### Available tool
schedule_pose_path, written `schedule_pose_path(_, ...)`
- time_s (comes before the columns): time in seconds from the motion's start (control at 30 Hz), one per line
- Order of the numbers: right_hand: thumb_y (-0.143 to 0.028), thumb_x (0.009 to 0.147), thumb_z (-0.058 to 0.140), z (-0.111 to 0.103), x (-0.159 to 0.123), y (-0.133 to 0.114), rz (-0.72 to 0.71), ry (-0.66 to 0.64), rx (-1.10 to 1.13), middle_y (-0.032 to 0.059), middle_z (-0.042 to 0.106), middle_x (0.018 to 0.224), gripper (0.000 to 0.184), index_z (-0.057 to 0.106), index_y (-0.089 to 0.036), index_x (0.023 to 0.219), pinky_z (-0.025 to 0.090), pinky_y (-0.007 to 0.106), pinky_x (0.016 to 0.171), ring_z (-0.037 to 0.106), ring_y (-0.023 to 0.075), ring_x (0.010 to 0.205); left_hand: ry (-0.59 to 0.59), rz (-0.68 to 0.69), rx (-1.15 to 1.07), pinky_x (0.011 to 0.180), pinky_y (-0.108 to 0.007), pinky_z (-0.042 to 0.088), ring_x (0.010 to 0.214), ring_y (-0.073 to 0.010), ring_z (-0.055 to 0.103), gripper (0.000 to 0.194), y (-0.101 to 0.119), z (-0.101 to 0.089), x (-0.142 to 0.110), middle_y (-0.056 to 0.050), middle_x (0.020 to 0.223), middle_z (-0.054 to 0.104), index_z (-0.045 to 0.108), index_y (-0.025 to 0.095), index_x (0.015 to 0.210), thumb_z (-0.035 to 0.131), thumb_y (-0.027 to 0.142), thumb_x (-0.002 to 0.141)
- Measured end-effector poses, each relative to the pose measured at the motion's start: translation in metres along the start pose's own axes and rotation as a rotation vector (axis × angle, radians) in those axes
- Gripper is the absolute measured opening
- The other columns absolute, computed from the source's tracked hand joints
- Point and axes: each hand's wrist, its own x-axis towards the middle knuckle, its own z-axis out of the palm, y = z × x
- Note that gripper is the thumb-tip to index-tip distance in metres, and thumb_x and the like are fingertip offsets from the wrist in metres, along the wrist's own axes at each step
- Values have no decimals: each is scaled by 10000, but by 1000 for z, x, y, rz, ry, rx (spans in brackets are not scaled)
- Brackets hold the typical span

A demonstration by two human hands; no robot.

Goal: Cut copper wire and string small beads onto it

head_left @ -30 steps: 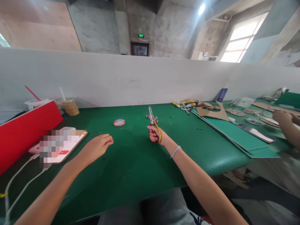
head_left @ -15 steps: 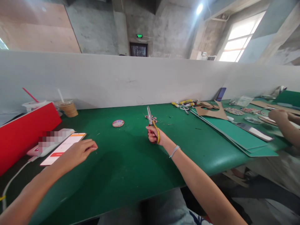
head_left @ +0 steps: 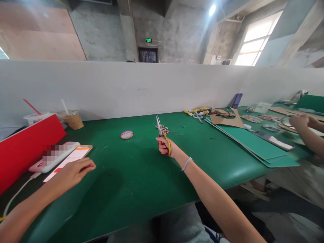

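While left fingers point(head_left: 86, 162) curl loosely, right fingers point(head_left: 162, 146) clasp tapered, yellow-handled metal scissors point(head_left: 159, 127)

A pair of silver-bladed metal scissors point(head_left: 160, 128) with yellow and red handles is held in the bare right hand point(head_left: 164, 147) over the green tabletop point(head_left: 144, 182), blades pointed forward.
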Motion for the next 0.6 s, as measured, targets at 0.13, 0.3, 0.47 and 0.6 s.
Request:
schedule_pose_path(0.13,-340,740,643,5,-3,-1,-11,10,-3,-117,304,390,372,333,-201,588,113,170,305,222,16,285,-224,-123,-19,753,-295,434,836,-259,628,337,0,-9,1,-57,900,707,684,213,902,552,460,715)
schedule_pose_path(0.3,-356,727,653,4,-1,0,-17,18,1,-120,302,380,381,330,-206,591,98,172,301,220,19,279,-252,-50,50,890,-417,394,1118,-362,529,792,62,-13,32,-165,1306,533,473,241,1324,669,571,631)
schedule_pose_path(0.47,-359,724,650,5,-1,0,-26,13,-1,-123,306,377,379,327,-207,596,101,172,303,215,19,280,-129,248,-100,876,-392,397,1021,-325,592,357,161,38,84,-141,1108,661,661,215,1086,573,393,790)
schedule_pose_path(0.6,-369,732,640,4,1,1,-20,11,7,-123,308,374,373,334,-205,596,103,174,303,223,19,277,-128,310,-367,810,-351,424,892,-281,628,219,183,71,107,-106,971,695,704,210,935,559,308,804)
